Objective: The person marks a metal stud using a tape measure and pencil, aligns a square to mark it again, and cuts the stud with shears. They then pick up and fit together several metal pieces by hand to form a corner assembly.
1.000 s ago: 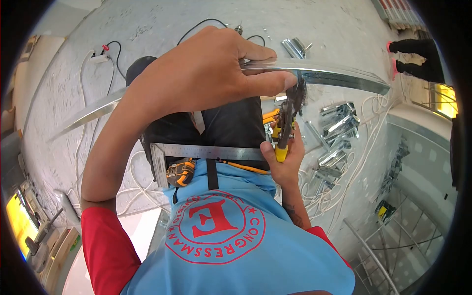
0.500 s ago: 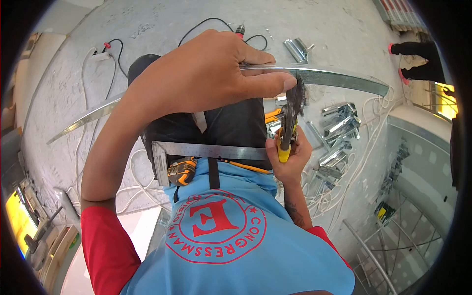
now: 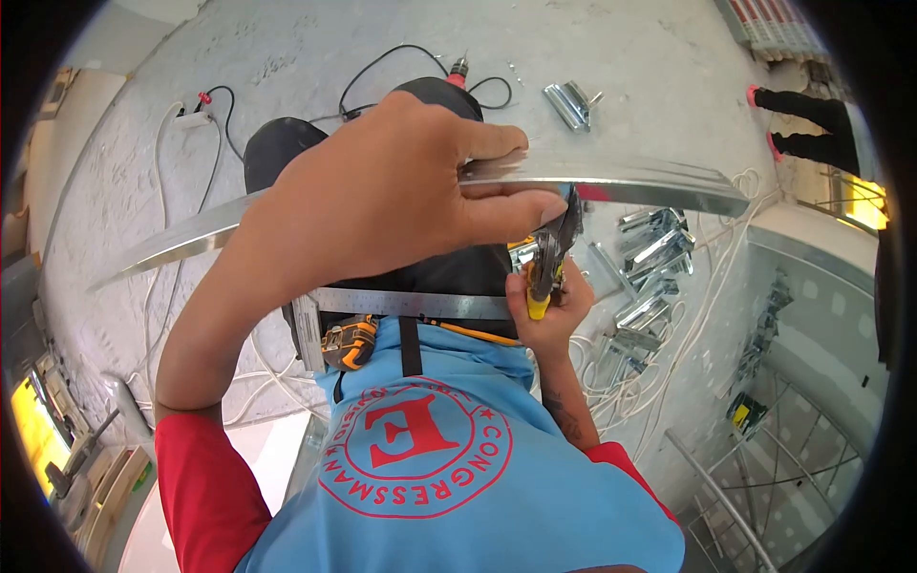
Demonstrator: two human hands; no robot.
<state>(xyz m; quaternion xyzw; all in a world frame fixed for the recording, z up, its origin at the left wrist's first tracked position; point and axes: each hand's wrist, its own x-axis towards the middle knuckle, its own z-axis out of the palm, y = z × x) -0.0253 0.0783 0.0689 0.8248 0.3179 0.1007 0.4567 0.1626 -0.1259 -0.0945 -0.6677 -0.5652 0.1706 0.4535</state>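
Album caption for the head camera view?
Left hand grips a metal channel; right hand holds yellow-handled snips at its edge.

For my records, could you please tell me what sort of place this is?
Probably an indoor building site: metal pieces and a drill-like tool lie on the smudged floor, and the left hand holds a long metal strip.

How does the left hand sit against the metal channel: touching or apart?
Touching. The head view shows the left hand with the metal channel pinched in its fingers.
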